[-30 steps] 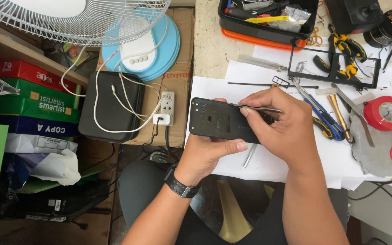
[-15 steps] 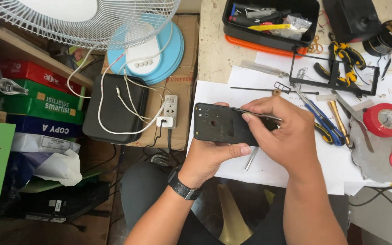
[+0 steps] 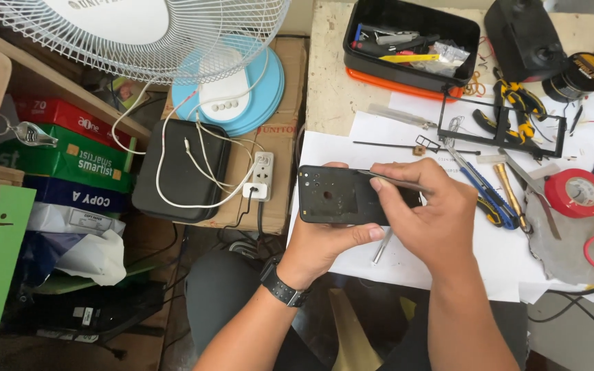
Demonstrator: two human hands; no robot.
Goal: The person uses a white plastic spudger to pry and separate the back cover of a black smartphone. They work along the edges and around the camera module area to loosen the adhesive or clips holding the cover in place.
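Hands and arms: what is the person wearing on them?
Both forearms are bare, with no sleeves or gloves showing. The left hand has a black watch strapped around its wrist. The right hand wears nothing: no watch and no ring that shows.

Two hands: left hand, right hand; one black phone and one thin metal tool between them; one wristwatch. On the table to the right: one black tray, one red tape roll, one pair of yellow-handled pliers, one black frame. On the left: one fan, one power strip, one flat black case.
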